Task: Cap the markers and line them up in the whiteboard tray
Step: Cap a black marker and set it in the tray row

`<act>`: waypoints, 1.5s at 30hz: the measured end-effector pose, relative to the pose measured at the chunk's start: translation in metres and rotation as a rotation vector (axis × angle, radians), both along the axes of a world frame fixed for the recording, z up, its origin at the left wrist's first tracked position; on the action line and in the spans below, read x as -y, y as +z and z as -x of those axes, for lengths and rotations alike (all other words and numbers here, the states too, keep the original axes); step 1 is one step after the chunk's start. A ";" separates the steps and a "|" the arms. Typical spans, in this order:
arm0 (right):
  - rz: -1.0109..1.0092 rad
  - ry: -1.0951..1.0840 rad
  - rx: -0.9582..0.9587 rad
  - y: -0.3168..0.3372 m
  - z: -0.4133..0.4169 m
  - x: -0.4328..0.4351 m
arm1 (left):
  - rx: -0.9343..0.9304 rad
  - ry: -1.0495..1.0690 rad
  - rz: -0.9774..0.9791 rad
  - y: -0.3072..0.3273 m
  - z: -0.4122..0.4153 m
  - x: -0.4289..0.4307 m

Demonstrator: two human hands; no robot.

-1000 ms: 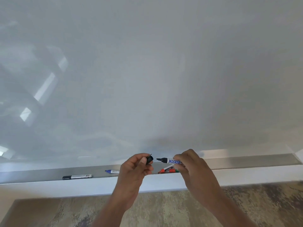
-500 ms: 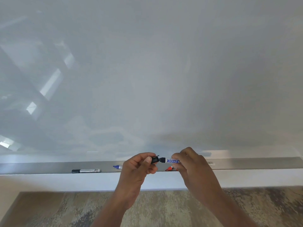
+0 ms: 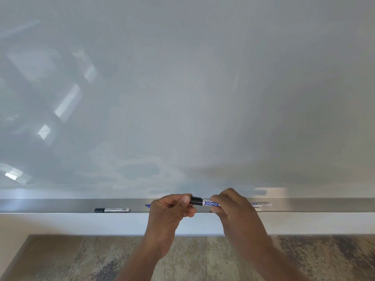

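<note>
the left hand (image 3: pixel 170 211) is closed, thumb and fingertips pinched on a black cap (image 3: pixel 196 200). the cap sits on the end of a marker (image 3: pixel 210 203) with a white barrel and blue lettering, held level just in front of the tray. the right hand (image 3: pixel 235 209) is curled shut round the other end of that marker's barrel, so the two hands meet along the one pen, knuckles up.

just behind both hands runs the grey whiteboard tray (image 3: pixel 60 205). peeking out past the left hand's wrist side is the tip of a blue marker (image 3: pixel 147 205), mostly hidden. further off to the left of that hand a black-capped marker (image 3: pixel 112 210) lies flat along the tray. just beyond the right hand, to its right, another marker (image 3: pixel 260 204) with blue print lies in the tray, with a paler one under it that is too blurred to read.

above the hands rises the whiteboard (image 3: pixel 182 98); below them is mottled carpet (image 3: pixel 60 260).
</note>
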State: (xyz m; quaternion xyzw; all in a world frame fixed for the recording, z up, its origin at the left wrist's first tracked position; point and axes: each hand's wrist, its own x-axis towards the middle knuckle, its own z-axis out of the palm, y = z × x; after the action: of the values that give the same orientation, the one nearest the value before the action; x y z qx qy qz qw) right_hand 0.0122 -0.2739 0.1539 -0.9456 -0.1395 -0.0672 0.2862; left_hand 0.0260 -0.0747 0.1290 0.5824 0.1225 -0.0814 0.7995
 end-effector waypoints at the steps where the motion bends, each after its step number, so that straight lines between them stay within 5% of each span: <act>1: -0.002 -0.007 0.002 0.000 0.000 -0.002 | 0.005 -0.010 -0.007 -0.001 0.000 -0.002; 9: 0.013 0.065 -0.030 -0.004 -0.012 -0.009 | 0.103 -0.138 -0.292 0.005 -0.011 -0.030; 22: 0.051 0.177 -0.137 -0.035 -0.030 -0.082 | 0.772 -0.558 -1.396 -0.021 -0.043 -0.086; 33: 0.072 0.086 0.037 -0.038 -0.043 -0.077 | 0.399 -0.204 -1.667 -0.101 -0.066 -0.237; 39: 0.080 0.045 0.030 -0.044 -0.033 -0.072 | 0.151 -0.197 -1.753 -0.144 -0.065 -0.282; 45: 0.054 -0.009 -0.003 -0.051 -0.027 -0.072 | 0.103 -0.263 -1.771 -0.163 -0.070 -0.290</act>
State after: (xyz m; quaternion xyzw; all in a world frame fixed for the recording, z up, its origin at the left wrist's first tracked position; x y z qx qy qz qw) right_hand 0.0388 -0.2020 0.1029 -0.9537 -0.1365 -0.0631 0.2605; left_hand 0.0965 0.2157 -0.0344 0.9980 0.0365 -0.0219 0.0459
